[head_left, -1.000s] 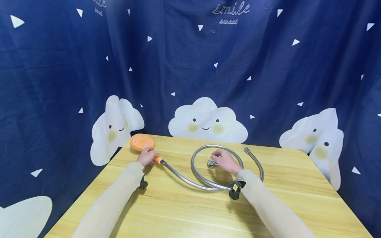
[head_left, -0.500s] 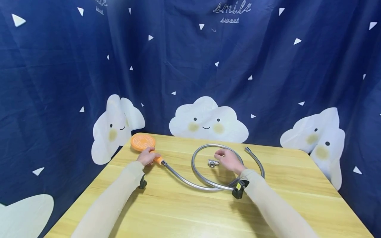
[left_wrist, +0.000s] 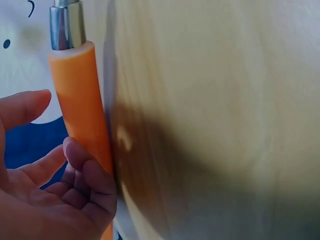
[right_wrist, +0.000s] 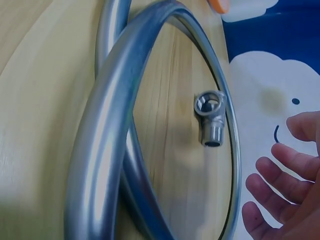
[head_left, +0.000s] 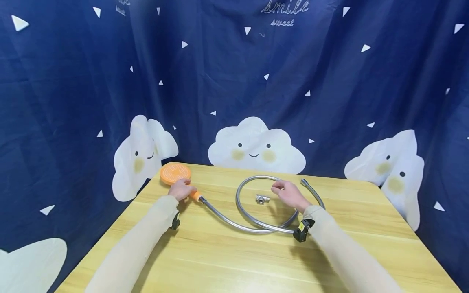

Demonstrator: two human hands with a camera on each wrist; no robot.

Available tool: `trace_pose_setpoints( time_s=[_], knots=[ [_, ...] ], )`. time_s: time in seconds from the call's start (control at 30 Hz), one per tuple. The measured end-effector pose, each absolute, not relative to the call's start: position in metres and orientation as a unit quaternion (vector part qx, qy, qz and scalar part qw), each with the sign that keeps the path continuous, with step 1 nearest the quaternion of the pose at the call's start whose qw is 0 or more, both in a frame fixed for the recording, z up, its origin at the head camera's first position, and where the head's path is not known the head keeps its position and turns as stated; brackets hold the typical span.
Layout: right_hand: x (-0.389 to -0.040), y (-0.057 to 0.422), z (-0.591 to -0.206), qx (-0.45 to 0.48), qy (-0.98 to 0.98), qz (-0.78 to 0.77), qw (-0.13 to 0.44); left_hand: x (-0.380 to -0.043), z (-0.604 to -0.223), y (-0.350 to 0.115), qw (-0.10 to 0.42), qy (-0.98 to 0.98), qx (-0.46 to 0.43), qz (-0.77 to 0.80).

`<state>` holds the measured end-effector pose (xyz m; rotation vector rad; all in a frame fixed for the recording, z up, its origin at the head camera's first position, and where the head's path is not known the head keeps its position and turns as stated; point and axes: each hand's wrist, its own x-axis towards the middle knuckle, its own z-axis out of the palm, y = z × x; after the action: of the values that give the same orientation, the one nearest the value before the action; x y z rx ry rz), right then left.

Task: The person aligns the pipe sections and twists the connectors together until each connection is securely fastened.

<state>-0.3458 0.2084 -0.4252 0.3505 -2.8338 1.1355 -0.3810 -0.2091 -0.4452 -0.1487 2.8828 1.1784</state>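
Observation:
An orange hand shower (head_left: pixel 175 172) lies at the table's far left, its handle joined to a silver shower hose (head_left: pixel 239 226). My left hand (head_left: pixel 180 189) is over the handle (left_wrist: pixel 77 95). In the left wrist view its thumb stands apart from the handle, and its loosely curled fingers lie against or just in front of it; contact is hard to tell. My right hand (head_left: pixel 290 194) hovers above the right side of the hose loop, holding nothing, fingers loosely bent. Inside that loop rests a small chrome T-shaped fitting (head_left: pixel 262 199), left of the right hand.
The hose's free end (head_left: pixel 305 182) points toward the back of the wooden table (head_left: pixel 227 260), to the right of the loop. A dark blue curtain (head_left: pixel 234 73) with white clouds hangs behind the table and at its sides.
My right hand has drawn back to the right, away from the chrome fitting, which stays in its place and now shows fully. The left hand has hardly moved at the handle.

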Motion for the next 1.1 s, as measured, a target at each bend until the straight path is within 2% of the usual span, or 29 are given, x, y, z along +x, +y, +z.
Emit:
trace_pose_setpoints(
  time_s=[0.27,0.7,1.1],
  knots=[
    [-0.347,0.221,-0.428,0.103,-0.925,0.365,0.034,-0.380,-0.434,-0.195,-0.013,0.938,-0.035,0.345],
    [-0.338,0.245,-0.418,0.083,-0.927,0.364,0.032,-0.379,-0.424,-0.167,-0.039,0.924,0.007,0.381],
    [-0.342,0.265,-0.425,0.078,-0.918,0.381,0.080,-0.377,-0.420,-0.139,-0.026,0.897,0.077,0.435]
  ],
)
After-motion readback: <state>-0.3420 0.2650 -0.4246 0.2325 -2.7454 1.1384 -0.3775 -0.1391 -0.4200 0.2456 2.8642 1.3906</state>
